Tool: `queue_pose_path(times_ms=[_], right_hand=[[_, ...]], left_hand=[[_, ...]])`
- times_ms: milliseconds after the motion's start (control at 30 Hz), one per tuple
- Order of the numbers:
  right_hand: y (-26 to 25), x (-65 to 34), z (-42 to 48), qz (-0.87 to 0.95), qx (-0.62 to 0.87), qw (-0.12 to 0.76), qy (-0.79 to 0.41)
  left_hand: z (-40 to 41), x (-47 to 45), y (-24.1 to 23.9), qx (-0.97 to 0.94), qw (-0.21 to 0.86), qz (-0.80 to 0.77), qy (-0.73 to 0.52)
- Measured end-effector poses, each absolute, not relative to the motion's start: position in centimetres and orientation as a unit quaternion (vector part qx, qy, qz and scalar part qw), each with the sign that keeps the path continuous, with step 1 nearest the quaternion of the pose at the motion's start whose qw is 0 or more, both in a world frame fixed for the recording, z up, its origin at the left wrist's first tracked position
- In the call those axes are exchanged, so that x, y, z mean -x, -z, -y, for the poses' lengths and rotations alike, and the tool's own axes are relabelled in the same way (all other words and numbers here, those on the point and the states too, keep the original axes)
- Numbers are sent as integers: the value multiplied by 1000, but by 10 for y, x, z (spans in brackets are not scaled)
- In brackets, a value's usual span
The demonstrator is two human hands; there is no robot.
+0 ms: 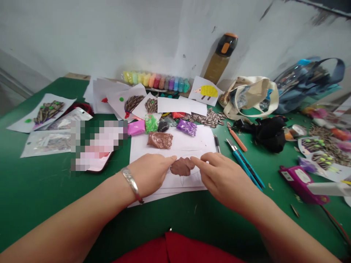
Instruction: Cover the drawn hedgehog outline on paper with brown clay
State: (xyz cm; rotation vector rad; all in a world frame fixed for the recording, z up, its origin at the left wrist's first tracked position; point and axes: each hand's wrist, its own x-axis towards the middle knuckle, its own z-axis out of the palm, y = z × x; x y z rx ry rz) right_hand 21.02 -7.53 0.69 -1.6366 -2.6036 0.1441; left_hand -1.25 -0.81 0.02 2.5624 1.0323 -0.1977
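Clay (181, 167), brown and flattened, lies on white paper (204, 140) near the scene's centre. Left of it, the left hand (152, 173) curls, a fingertip at its edge; pressing hard could smear it over the pencil lines (195, 178). Right of it, the right hand (221, 175) bends, a fingertip at its edge; tugging could tear it. Whether either hand pinches it, I cannot tell.

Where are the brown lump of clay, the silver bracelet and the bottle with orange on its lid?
Brown lump of clay (182, 166): head view, middle of its upper surface.
Silver bracelet (131, 182): head view, outer face of its band.
Bottle (219, 62): head view, its body, below the lid.
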Motion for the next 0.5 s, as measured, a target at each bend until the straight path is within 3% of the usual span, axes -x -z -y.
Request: queue_pose_path(times_ms=[233,500], right_hand=[[20,-222,86,862,493,122,-20],[29,-224,82,858,492,142,-34]], left_hand=[[14,3,-3,-938,119,-319,-62],[11,-5,30,-947,113,-299,9]])
